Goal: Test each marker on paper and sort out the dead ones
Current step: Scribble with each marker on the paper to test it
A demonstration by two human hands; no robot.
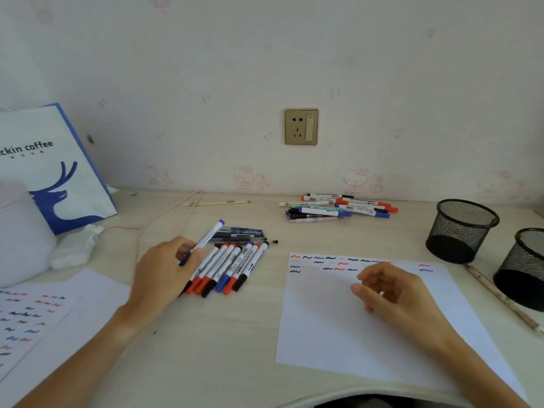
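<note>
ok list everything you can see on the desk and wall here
blue marker: one, white with blue cap, in left hand
marker row: several, red, black, blue caps, desk centre
pen pile: many, mixed colours, back of desk
test paper: one, white with squiggles, under right hand
second sheet: one, white with squiggles, left
mesh cups: two, black, right
pencil: one, by the cups
coffee bag: one, white and blue, left
wall socket: one, gold
left hand: grip on marker
right hand: loosely curled, empty
</note>
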